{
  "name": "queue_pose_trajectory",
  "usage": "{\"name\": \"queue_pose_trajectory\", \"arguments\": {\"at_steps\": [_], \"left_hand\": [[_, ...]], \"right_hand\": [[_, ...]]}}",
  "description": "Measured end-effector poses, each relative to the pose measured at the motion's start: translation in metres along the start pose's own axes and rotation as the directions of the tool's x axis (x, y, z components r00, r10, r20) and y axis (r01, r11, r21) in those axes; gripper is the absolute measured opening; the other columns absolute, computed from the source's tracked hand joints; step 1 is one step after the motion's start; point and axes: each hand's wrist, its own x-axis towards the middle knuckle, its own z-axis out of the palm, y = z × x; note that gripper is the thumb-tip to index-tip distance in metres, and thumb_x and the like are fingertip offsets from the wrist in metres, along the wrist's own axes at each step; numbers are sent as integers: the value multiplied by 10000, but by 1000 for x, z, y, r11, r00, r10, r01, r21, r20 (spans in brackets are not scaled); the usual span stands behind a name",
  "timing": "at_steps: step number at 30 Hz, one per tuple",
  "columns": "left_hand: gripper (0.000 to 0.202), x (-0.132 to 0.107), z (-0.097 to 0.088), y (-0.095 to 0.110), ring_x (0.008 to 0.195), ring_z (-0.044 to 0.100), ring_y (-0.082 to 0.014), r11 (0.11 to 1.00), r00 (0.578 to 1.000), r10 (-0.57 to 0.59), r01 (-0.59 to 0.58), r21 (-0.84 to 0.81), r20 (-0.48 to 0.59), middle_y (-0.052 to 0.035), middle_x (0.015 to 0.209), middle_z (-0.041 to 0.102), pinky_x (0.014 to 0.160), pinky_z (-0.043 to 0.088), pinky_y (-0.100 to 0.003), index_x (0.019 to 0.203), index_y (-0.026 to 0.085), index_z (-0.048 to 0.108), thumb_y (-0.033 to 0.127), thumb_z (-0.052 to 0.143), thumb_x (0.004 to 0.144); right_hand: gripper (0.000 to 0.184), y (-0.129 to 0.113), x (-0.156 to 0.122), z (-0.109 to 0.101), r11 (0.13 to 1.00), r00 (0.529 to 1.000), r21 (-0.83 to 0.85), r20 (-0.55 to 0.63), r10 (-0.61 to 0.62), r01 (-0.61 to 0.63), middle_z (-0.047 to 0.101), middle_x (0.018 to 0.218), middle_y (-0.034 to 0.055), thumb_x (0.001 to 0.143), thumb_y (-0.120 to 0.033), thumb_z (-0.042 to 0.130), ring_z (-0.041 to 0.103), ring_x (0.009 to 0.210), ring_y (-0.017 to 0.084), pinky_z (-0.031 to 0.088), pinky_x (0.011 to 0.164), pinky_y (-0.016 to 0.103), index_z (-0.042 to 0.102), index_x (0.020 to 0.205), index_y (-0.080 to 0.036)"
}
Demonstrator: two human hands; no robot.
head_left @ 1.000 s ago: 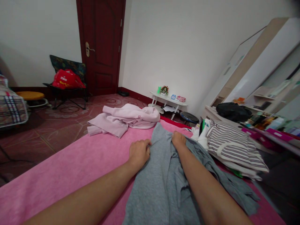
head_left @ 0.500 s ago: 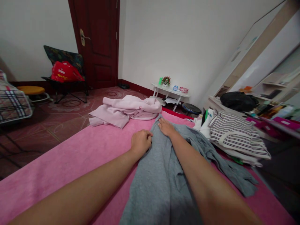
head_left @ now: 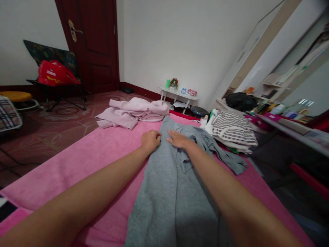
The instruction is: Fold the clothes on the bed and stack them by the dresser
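Observation:
A grey garment (head_left: pixel 169 185) lies stretched out lengthwise on the pink bed cover (head_left: pixel 84 168) in front of me. My left hand (head_left: pixel 150 140) is closed in a pinch on the garment's left edge near its far end. My right hand (head_left: pixel 178 139) lies flat and open on the grey cloth just to the right of it, fingers stretched out. A loose part of the grey garment trails off to the right toward the folded pile.
A crumpled light pink garment (head_left: pixel 133 111) lies at the bed's far end. A folded striped pile (head_left: pixel 232 129) sits at the right edge. Beyond are a small white table (head_left: pixel 178 96), a dark red door (head_left: pixel 89 44), a chair with a red bag (head_left: pixel 55 73), and cluttered shelves at right.
My right hand went from gripping the grey cloth to lying flat on it and drew back toward me. My head turned right and pulled back.

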Motion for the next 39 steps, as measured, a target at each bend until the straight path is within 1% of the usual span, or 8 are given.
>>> {"name": "queue_pose_trajectory", "arguments": {"at_steps": [4, 8, 11, 15, 19, 25, 31, 39], "left_hand": [[264, -10, -5, 7, 1114, 533, -244, 990, 985, 141, -139, 26, -94, -94, 1202, 583, 950, 408, -363, 1035, 212, 701, 261, 520, 850], [321, -17, 0, 14, 1224, 465, -250, 903, 904, 428, -427, 44, -7, -102, 1358, 488, 1041, 358, -382, 1148, 185, 651, 253, 481, 883], [370, -18, 7, 15, 1165, 531, -215, 859, 853, 507, -512, 8, 121, -105, 1318, 541, 1010, 403, -336, 1229, 167, 597, 248, 412, 919], [409, -15, 13, 13, 1219, 501, -225, 849, 842, 523, -529, 9, 133, -112, 1343, 533, 1041, 380, -350, 1292, 160, 551, 283, 389, 937], [417, -15, 14, 11, 1250, 478, -231, 849, 841, 524, -528, -4, 132, -120, 1376, 507, 1067, 354, -367, 1305, 163, 543, 285, 387, 938], [407, -13, 15, 10, 1261, 467, -225, 852, 843, 522, -521, -48, 132, -108, 1381, 506, 1078, 344, -377, 1298, 186, 547, 273, 410, 925], [415, -13, 15, 9, 1252, 473, -231, 847, 839, 530, -530, -40, 126, -120, 1364, 517, 1070, 355, -378, 1295, 165, 553, 268, 399, 924], [400, -13, 14, 11, 1252, 472, -229, 861, 851, 508, -505, -57, 133, -100, 1362, 520, 1072, 358, -393, 1277, 193, 564, 265, 419, 911]], "right_hand": [[406, 7, -50, -4, 996, 967, 10, -238, -88, 93, 490, 1408, 67, 893, -325, 506, 424, 1303, 215, 281, 1092, 333, 568, 1276, -208], [336, 44, -92, 4, 977, 703, 167, -679, 211, -131, 601, 1239, 84, 856, -199, 471, 545, 1138, 208, 390, 975, 304, 594, 1168, -187], [455, 74, -111, 20, 882, 579, 366, -666, 470, -295, 581, 1219, 164, 817, -285, 544, 581, 1067, 252, 450, 880, 328, 509, 1236, -111], [625, 88, -121, 37, 807, 646, 480, -502, 575, -345, 639, 1078, 170, 776, -539, 572, 615, 987, 300, 473, 841, 388, 508, 1222, -106], [312, 88, -120, 33, 758, 681, 560, -412, 605, -335, 664, 918, 141, 664, -452, 697, 599, 995, 370, 436, 897, 499, 633, 808, -183], [135, 110, -115, 7, 443, 675, 877, -214, 706, -186, 687, 767, 75, 804, -326, 532, 679, 800, 220, 552, 726, 367, 579, 780, -202], [167, 105, -133, 11, 21, 777, 990, 94, 623, -136, 676, 695, 66, 897, -306, 469, 688, 632, 172, 572, 621, 300, 537, 794, -194], [212, 63, -154, 16, 353, 859, 872, 133, 494, -338, 588, 531, 1, 821, -203, 629, 530, 383, 72, 410, 340, 138, 536, 641, -140]]}}
